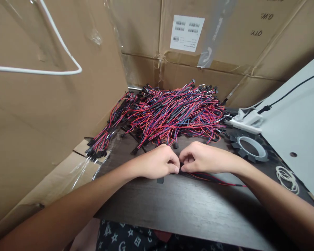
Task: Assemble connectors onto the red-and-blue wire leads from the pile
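Red and black wires (216, 180) curve gently over the table (151, 205).

A heap of red, blue and black wire harnesses (178, 111) is piled on a dark wood-grain tabletop (151, 205). In front of the heap, a black-and-red cable bundle (217, 180) is gripped by the right hand (202, 158); the left hand (161, 162) is held just beside, fingers curled, any grip hidden. Right of the heap, a power strip (244, 124) and tape roll (261, 150) are set; behind it, a labelled cardboard box (232, 42) is seen.
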`<state>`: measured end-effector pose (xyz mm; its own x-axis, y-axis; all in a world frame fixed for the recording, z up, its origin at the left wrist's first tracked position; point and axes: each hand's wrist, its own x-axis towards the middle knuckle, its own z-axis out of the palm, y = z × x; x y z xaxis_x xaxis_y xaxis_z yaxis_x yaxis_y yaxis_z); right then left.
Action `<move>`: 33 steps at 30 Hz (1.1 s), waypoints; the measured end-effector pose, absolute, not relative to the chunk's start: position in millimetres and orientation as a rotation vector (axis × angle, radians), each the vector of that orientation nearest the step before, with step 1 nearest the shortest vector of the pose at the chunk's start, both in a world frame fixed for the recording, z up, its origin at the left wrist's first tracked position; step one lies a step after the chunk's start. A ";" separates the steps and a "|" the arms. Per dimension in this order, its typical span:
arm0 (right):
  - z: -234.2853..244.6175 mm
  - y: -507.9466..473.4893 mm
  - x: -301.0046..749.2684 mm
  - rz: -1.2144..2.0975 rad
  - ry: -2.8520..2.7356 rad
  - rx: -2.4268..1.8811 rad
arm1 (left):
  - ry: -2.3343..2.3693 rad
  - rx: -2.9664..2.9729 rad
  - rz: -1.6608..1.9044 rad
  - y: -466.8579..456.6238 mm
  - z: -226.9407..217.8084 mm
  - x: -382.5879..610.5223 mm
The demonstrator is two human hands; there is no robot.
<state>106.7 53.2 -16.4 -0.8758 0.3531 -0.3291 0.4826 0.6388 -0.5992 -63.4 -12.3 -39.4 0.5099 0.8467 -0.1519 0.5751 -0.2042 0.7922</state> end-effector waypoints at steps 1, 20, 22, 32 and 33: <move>-16.0 53.0 106.6 -1.051 2.679 0.685 | 1.177 1.900 0.403 -12.3 -39.3 -63.4; -1.7 58.2 123.7 -1.059 2.761 0.958 | 1.339 1.714 0.653 -8.2 -36.1 -67.5; -4.0 57.6 124.4 -1.058 2.814 0.986 | 1.355 1.644 0.709 -8.0 -33.8 -67.5; -8.0 52.0 118.1 -1.183 2.896 1.038 | 1.276 1.426 0.782 -8.9 -32.6 -69.0; -7.9 52.4 118.4 -1.178 2.924 1.046 | 1.265 1.407 0.790 -8.5 -32.7 -69.8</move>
<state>118.4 52.4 -7.9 -0.7873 0.6132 -0.0646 0.4867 0.5538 -0.6756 -69.8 -8.5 -32.7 0.2269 0.9605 -0.1609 0.2769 0.0948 0.9562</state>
